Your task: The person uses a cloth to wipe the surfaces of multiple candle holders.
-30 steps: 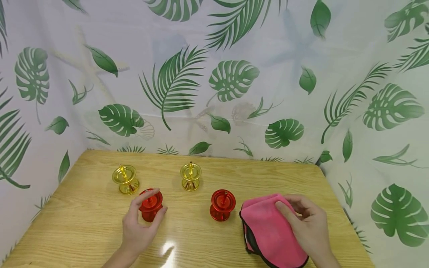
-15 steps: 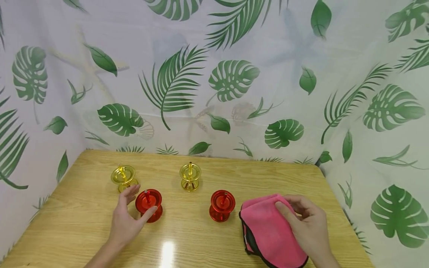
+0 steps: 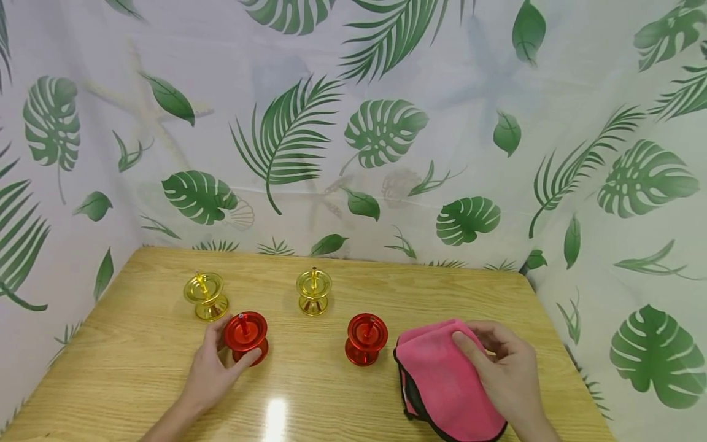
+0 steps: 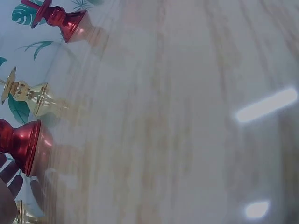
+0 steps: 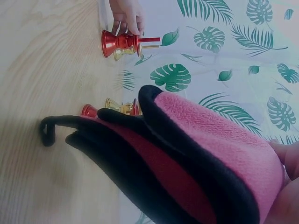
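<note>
At the left of the table, my left hand (image 3: 208, 373) closes round a red metal candle holder (image 3: 245, 334), thumb at its near side and fingers along its left. In the right wrist view the holder's base is right at the table surface. My right hand (image 3: 505, 365) grips the top of a folded pink cloth (image 3: 442, 374) with black edging, thumb in front. The cloth hangs upright, its lower edge close over the table in the right wrist view (image 5: 219, 121). A second red candle holder (image 3: 366, 339) stands between the hands.
Two gold candle holders stand farther back: one at the left (image 3: 205, 296) just behind the held red one, the other (image 3: 313, 291) in the middle. The wooden table (image 3: 315, 399) meets a white leaf-print backdrop (image 3: 309, 141) at the back and sides.
My left hand opened away to the left of the red candle holder, then came in round it from the left. The right hand and the pink cloth have hardly moved.
</note>
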A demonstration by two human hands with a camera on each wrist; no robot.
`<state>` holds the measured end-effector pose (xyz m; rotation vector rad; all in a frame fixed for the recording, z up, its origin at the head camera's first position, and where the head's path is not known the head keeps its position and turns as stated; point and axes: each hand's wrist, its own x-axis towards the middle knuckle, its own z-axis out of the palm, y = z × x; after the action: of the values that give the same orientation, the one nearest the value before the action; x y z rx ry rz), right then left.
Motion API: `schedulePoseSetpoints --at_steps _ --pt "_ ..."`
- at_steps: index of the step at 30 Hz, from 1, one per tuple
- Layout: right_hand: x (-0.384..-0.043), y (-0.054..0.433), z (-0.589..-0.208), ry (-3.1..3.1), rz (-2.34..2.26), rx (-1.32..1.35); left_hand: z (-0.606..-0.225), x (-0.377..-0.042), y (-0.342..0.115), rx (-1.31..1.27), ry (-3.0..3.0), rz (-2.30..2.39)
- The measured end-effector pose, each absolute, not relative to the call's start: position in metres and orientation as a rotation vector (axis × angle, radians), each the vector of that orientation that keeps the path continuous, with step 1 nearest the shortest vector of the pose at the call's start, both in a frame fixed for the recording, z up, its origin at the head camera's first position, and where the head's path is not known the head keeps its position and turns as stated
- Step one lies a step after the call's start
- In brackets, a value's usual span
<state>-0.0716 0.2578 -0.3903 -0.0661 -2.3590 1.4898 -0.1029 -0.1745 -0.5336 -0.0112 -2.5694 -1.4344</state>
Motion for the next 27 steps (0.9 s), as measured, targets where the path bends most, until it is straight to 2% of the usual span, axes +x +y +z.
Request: schedulePoseSetpoints --at_steps 18,27 --pt "-0.07 0.258 -0.39 -2.376 1.514 -0.063 -0.529 -0.105 -0.167 0.066 -2.448 -1.667" --pt "-0.071 0.259 -0.391 -2.35 1.529 -0.074 -0.509 -0.102 -0.152 0.068 -2.385 -1.617"
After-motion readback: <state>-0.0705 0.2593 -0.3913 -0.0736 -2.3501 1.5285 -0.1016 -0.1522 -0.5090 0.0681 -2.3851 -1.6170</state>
